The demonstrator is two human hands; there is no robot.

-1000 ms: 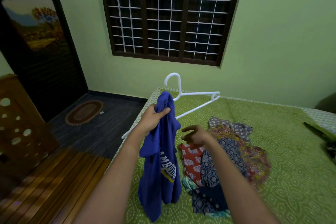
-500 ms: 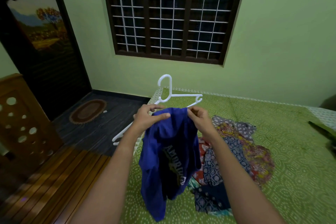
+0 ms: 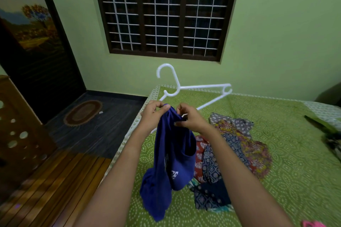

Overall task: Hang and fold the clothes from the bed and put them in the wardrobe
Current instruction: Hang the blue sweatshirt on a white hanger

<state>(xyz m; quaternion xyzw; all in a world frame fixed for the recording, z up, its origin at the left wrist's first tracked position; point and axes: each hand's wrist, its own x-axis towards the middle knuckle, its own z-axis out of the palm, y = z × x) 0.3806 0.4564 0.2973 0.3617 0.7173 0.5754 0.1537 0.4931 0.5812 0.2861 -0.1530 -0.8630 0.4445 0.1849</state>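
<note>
The right hand point(image 3: 191, 120) has come off the patterned pile point(image 3: 238, 145) and now pinches the top of the blue shirt point(image 3: 175, 162) just beside the left hand point(image 3: 152, 113), which grips the same bunched edge. The shirt hangs over the left side of the bed point(image 3: 286, 162), with the white hanger point(image 3: 184, 88) poking up behind the hands, so threading it in looks close

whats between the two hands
The bunched top of the blue shirt, which the left hand and right hand both pinch; the head view shows it.
</note>
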